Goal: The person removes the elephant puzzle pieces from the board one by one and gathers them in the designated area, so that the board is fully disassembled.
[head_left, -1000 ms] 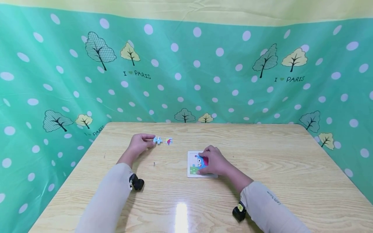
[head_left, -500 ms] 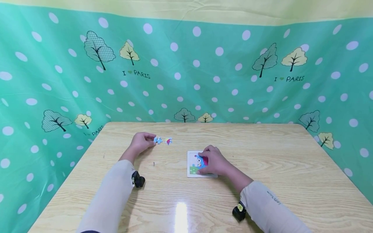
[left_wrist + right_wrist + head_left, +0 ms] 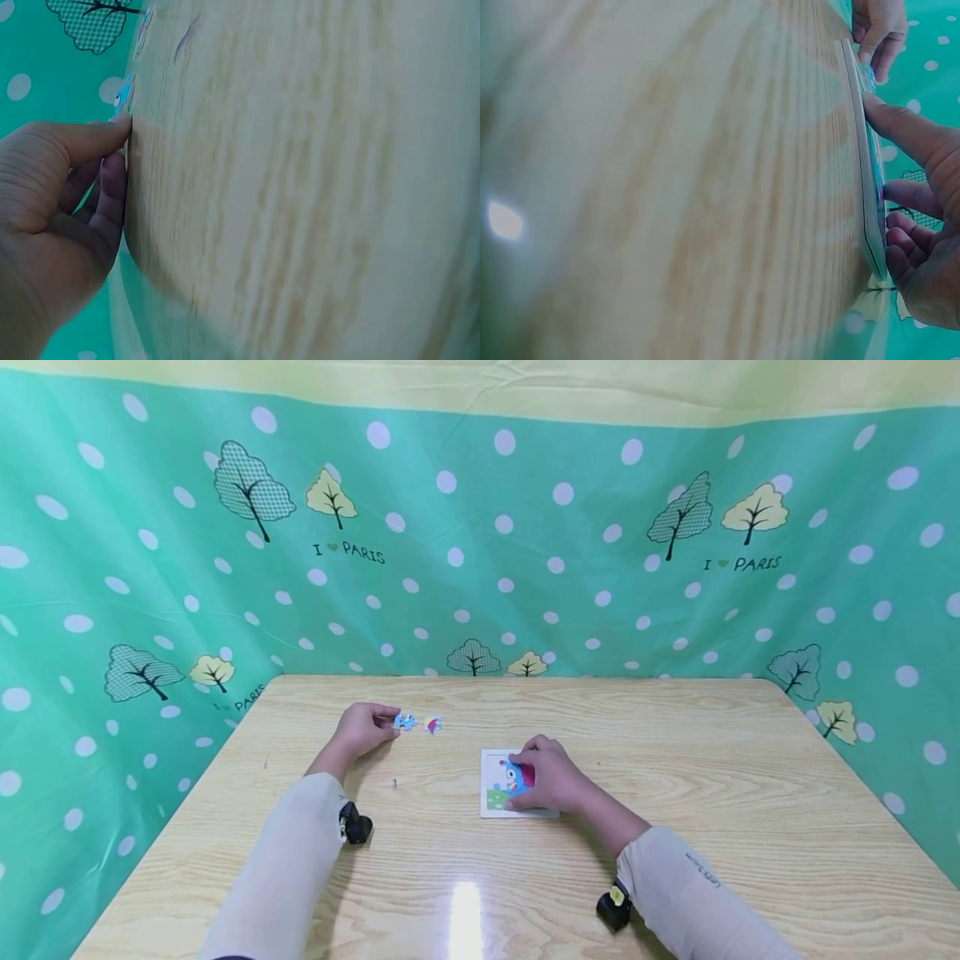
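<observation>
My left hand pinches a light blue jigsaw piece at the table's far left; in the left wrist view, the piece's blue edge shows just past the thumb. Just right of it lies another jigsaw piece, yellow and pink-red. Near the middle, my right hand rests on a white-framed jigsaw board, thumb and fingers spread over its face and hiding its right part. A blue cartoon figure and green ground show on the board. From the right wrist view, the board lies flat under the fingers.
The wooden table reaches back to a green dotted curtain. A small dark mark is on the wood left of the board. Black wrist cameras sit on both sleeves.
My left forearm has shifted slightly forward and right, while the pinched piece stays about in place. The right hand and the board have not visibly moved.
</observation>
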Demonstrator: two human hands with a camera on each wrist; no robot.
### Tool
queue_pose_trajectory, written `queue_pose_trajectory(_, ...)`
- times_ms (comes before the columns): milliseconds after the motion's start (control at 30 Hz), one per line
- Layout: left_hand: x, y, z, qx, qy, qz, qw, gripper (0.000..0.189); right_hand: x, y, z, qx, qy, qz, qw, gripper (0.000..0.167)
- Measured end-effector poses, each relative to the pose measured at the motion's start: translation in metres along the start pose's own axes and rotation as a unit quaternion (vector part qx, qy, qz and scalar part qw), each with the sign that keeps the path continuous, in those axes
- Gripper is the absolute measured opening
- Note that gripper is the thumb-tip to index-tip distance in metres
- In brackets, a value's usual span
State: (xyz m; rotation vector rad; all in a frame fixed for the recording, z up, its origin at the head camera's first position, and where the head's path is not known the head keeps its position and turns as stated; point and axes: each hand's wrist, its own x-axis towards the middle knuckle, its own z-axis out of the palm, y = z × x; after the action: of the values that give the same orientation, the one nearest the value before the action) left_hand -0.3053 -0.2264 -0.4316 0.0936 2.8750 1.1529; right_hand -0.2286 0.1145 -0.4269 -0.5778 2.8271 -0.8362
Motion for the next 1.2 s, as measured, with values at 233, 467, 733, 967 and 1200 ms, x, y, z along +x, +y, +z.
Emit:
queue_pose_trajectory(233,-0.002,-0.003,0.001,-0.01,0.0,0.0,0.9999,0.037,0.0,0.001,0.001,0.002,-0.001,-0.003,1.0,0.076)
queue_pose_trajectory(467,-0.004,-0.008,0.002,-0.075,0.005,-0.007,0.9972,0.043,0.0,0.002,0.002,0.001,0.001,-0.001,1.0,0.076)
queue_pose_trajectory(733,-0.008,-0.009,0.002,-0.134,0.01,-0.01,0.9908,0.042,0.0,0.002,0.002,-0.003,0.004,-0.001,1.0,0.076)
queue_pose_trajectory(967,-0.011,-0.004,0.004,-0.174,0.006,-0.004,0.9848,0.041,0.0,0.002,0.002,-0.007,0.005,-0.002,1.0,0.076)
queue_pose_trajectory(1200,-0.019,0.009,0.006,-0.193,-0.009,-0.004,0.9812,0.041,0.001,0.003,0.002,-0.005,0.005,-0.003,1.0,0.076)
